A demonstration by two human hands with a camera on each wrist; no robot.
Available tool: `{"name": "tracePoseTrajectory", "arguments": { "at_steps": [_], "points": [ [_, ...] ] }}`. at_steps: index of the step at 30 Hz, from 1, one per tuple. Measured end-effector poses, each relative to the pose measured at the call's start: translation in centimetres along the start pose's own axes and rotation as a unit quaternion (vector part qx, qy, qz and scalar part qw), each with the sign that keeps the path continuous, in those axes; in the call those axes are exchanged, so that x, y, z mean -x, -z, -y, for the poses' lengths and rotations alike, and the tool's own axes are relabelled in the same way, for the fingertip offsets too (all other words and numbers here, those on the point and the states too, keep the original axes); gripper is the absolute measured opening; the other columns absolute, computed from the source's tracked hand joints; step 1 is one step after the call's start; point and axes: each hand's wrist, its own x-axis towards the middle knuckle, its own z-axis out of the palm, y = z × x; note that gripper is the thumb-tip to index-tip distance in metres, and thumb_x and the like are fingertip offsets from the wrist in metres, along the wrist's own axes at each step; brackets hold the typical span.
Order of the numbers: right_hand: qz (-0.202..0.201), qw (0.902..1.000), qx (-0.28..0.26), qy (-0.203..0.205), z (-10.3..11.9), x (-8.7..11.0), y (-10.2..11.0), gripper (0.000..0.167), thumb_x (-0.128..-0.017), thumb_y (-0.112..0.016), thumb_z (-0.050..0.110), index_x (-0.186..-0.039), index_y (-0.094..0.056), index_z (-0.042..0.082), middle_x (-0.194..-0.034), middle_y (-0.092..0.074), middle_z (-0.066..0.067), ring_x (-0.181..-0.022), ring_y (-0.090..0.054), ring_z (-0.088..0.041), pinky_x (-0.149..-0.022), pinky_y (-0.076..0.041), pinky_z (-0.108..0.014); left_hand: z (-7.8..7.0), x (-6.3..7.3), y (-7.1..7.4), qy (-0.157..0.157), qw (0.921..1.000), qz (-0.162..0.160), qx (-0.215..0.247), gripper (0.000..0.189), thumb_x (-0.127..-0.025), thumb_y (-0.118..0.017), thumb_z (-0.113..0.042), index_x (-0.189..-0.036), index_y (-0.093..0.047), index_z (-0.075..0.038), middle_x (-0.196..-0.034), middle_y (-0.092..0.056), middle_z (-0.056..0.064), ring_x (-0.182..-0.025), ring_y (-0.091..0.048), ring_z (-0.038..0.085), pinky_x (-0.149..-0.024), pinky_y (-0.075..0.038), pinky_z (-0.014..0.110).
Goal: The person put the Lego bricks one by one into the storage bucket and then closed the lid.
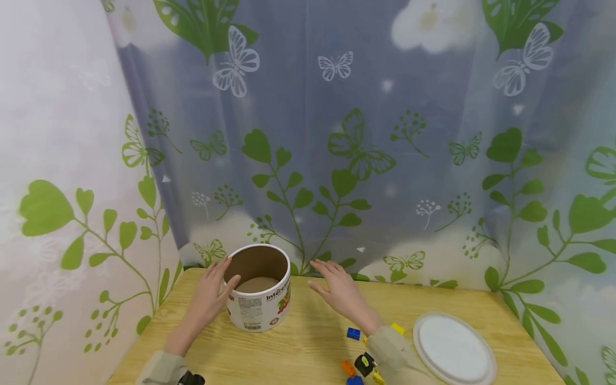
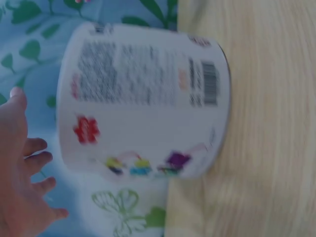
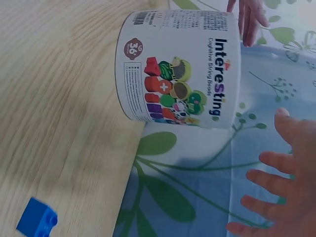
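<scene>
A curtain (image 1: 289, 80) printed with leaves and butterflies is hanging behind a wooden table (image 1: 293, 355). A white tub (image 1: 260, 314) is standing upright between the hands, its top open, closer to the left one. The left hand (image 1: 212, 289) is hovering at the tub's left rim, fingers extended; whether it is touching, I cannot tell. The right hand (image 1: 340, 291) is hovering apart from the tub, fingers spread. A blue block (image 1: 353, 333) and an orange block (image 1: 347, 368) are lying near the right wrist, while a round white lid (image 1: 454, 347) is resting right of that forearm.
</scene>
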Motion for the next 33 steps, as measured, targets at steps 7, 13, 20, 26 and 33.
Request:
{"name": "tracePoseTrajectory", "arguments": {
  "at_steps": [7,13,20,26,33],
  "points": [
    [0.047,0.9987,-0.009,0.018,0.9,-2.4,-1.9,0.064,-0.102,-0.058,0.044,-0.155,-0.043,0.011,-0.159,-0.041,-0.012,-0.148,-0.032,-0.04,-0.108,-0.033,-0.073,2.4,0.7,0.1,0.025,0.9989,0.039,-0.012,0.072,-0.105,-0.054,-0.04,-0.159,-0.028,-0.002,-0.163,-0.029,0.022,-0.15,-0.015,0.049,-0.113,-0.01,0.075],
    [0.056,0.998,-0.019,0.024,1.4,-3.8,-3.1,0.065,-0.104,-0.055,0.044,-0.157,-0.04,0.01,-0.16,-0.039,-0.012,-0.15,-0.029,-0.039,-0.108,-0.031,-0.074,3.6,0.4,0.1,0.03,0.9977,0.057,-0.018,0.072,-0.104,-0.054,-0.041,-0.16,-0.027,-0.003,-0.159,-0.034,0.026,-0.149,-0.018,0.051,-0.111,-0.011,0.078],
    [0.062,0.9974,0.015,0.034,1.9,-4.6,-4.1,0.064,-0.106,-0.05,0.044,-0.157,-0.039,0.008,-0.16,-0.039,-0.01,-0.151,-0.029,-0.034,-0.11,-0.033,-0.07,4.1,0.2,0.3,0.017,0.9969,0.067,-0.037,0.07,-0.104,-0.055,-0.039,-0.159,-0.03,-0.003,-0.158,-0.036,0.025,-0.149,-0.021,0.048,-0.11,-0.011,0.08],
    [0.048,0.9948,0.078,0.043,2.2,-4.8,-4.7,0.064,-0.105,-0.049,0.046,-0.156,-0.041,0.007,-0.16,-0.04,-0.008,-0.15,-0.033,-0.031,-0.112,-0.035,-0.063,4.1,0.1,0.5,0.01,0.9963,0.067,-0.053,0.069,-0.103,-0.058,-0.036,-0.159,-0.031,-0.005,-0.157,-0.039,0.023,-0.15,-0.023,0.046,-0.111,-0.009,0.079],
    [0.041,0.9912,0.117,0.045,2.2,-4.6,-5.0,0.065,-0.106,-0.044,0.049,-0.156,-0.041,0.009,-0.16,-0.041,-0.007,-0.15,-0.032,-0.028,-0.114,-0.034,-0.061,4.0,0.0,0.5,-0.003,0.994,0.065,-0.087,0.07,-0.102,-0.057,-0.042,-0.158,-0.035,-0.006,-0.153,-0.045,0.023,-0.149,-0.026,0.044,-0.112,-0.007,0.078]
  ]
}}
